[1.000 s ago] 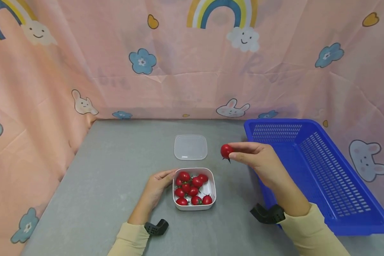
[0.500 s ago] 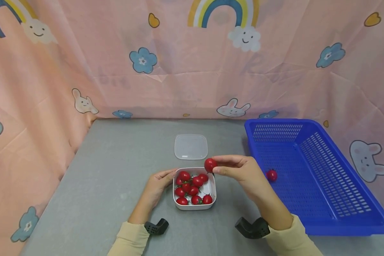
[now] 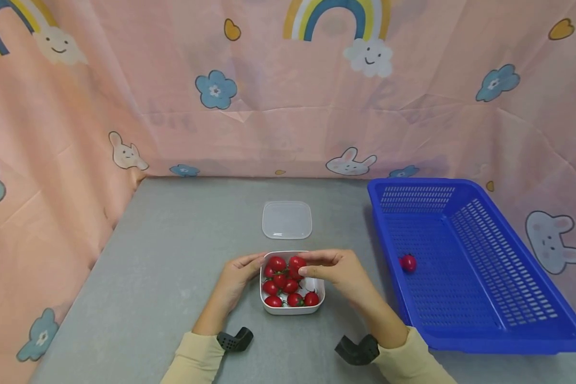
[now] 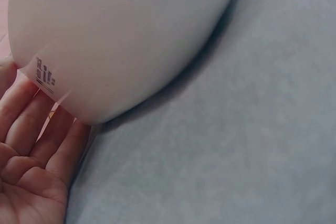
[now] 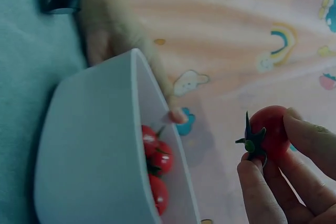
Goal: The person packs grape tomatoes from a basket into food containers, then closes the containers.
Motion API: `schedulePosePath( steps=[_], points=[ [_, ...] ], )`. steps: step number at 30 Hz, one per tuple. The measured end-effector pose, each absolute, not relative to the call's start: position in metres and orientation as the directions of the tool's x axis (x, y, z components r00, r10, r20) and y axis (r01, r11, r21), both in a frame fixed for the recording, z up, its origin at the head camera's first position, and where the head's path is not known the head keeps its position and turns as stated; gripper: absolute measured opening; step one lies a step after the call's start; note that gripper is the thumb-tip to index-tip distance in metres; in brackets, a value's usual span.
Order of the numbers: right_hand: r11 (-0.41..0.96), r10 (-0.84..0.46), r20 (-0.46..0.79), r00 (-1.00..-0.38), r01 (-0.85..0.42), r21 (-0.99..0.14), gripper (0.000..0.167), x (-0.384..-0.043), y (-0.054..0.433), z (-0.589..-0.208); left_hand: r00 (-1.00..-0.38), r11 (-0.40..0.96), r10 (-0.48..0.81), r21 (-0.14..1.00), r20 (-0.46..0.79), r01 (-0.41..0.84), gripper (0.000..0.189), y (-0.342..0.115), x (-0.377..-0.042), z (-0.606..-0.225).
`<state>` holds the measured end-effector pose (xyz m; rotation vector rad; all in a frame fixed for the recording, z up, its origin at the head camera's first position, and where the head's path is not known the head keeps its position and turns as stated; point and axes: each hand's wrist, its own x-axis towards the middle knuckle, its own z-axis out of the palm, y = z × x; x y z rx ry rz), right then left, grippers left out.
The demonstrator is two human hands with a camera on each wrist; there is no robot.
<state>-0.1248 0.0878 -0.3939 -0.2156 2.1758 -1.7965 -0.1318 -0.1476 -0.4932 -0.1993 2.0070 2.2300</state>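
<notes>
A small white box (image 3: 293, 311) holding several red cherry tomatoes (image 3: 270, 288) stands on the grey table. My left hand (image 3: 237, 280) touches its left side and back corner, fingers fairly straight along the outer wall; the left wrist view shows those fingers (image 4: 39, 119) against the smooth white side. Over the back right part of the box, my right hand (image 3: 338, 272) pinches another cherry tomato (image 5: 270, 129) between thumb and fingers. Its green stem end faces the box in the right wrist view.
Behind the box lies a clear, flat lid (image 3: 287, 220). To the right stands a large blue basket (image 3: 499, 346) with slotted walls, and one cherry tomato (image 3: 408, 263) lies in it. A pink printed cloth (image 3: 278, 128) hangs at the back and sides.
My right hand has carried the cherry tomato left and nearer, from beside the basket to over the box. The tomato in the basket has come into view. My left hand has stayed put.
</notes>
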Motion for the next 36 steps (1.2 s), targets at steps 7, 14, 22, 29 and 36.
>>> schedulePosePath(
  steps=[7,14,22,29,36],
  points=[
    [0.286,-0.351,-0.177,-0.920,0.075,-0.955,0.033,-0.125,0.079,-0.411,-0.984,-0.095,0.016,0.980,-0.175,-0.176,0.034,-0.148,-0.132,-0.493],
    [0.362,-0.361,-0.196,-0.912,0.057,-0.930,0.030,-0.124,0.071,-0.421,-0.983,-0.080,0.014,0.979,-0.185,-0.185,0.032,-0.148,-0.132,-0.495],
    [0.458,-0.356,-0.171,-0.919,-0.012,-0.889,0.027,-0.123,0.065,-0.424,-0.983,-0.113,0.021,0.976,-0.182,-0.184,0.034,-0.148,-0.133,-0.496],
    [0.507,-0.355,-0.160,-0.921,-0.046,-0.861,0.028,-0.122,0.061,-0.425,-0.982,-0.102,0.015,0.977,-0.188,-0.189,0.034,-0.149,-0.132,-0.495],
    [0.534,-0.361,-0.142,-0.922,-0.079,-0.842,0.029,-0.122,0.061,-0.426,-0.981,-0.118,0.021,0.974,-0.191,-0.192,0.034,-0.148,-0.133,-0.495]
  ],
)
